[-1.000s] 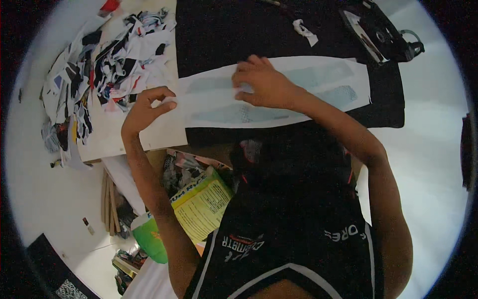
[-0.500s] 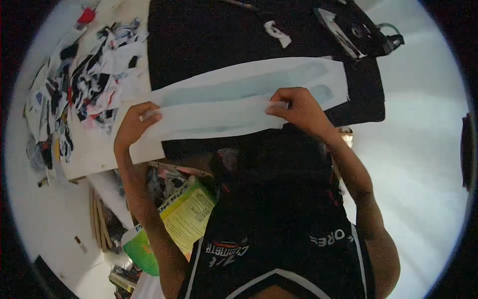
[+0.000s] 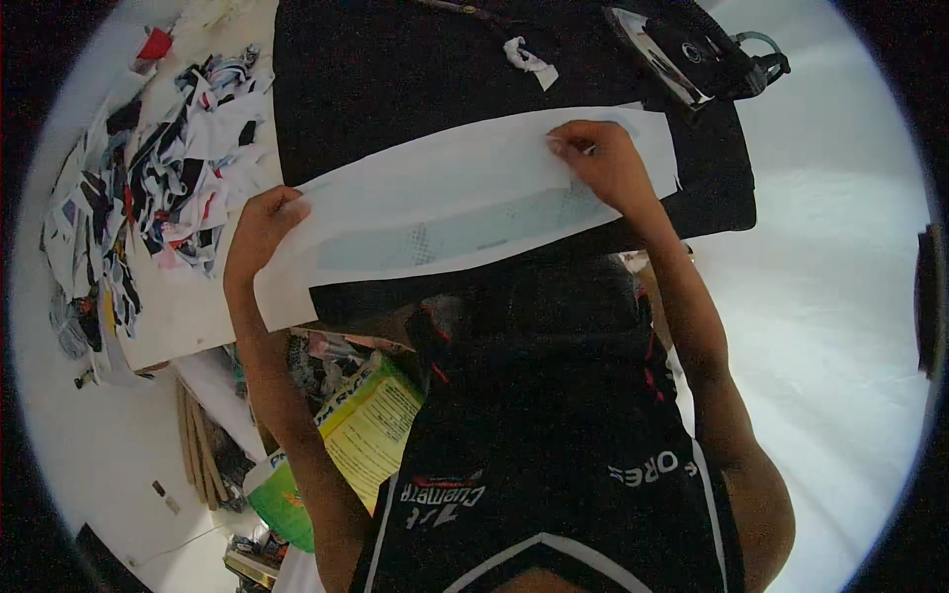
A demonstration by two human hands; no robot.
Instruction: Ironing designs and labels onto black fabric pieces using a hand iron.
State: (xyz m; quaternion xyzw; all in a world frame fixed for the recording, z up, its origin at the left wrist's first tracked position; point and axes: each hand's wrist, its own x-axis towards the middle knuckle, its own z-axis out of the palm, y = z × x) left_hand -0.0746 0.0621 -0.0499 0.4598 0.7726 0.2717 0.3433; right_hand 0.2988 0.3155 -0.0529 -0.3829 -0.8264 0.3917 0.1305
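A long white strip [image 3: 445, 173], paper or cloth I cannot tell, lies across the black pad in front of me. It covers the far part of a white sheet printed with a pale blue-green dotted band [image 3: 425, 240], which shows along the near side. My left hand [image 3: 259, 237] pinches the strip's left end between thumb and fingers. Toward the right end, my right hand [image 3: 608, 166] has thumb and fingertips pressed together on the strip's far edge. The sheet's right end extends beyond my right hand.
A black iron [image 3: 682, 54] rests at the far right of the black pad [image 3: 395, 69]. A crumpled white scrap [image 3: 530, 62] lies beyond the strip. Many cloth scraps [image 3: 188, 148] are heaped on the left of the table. A green and yellow bag [image 3: 371, 425] sits below the table edge.
Both hands have moved away from me, the right one further, carrying the white strip from the near side to the far side. The near printed band is now uncovered and the far one covered.
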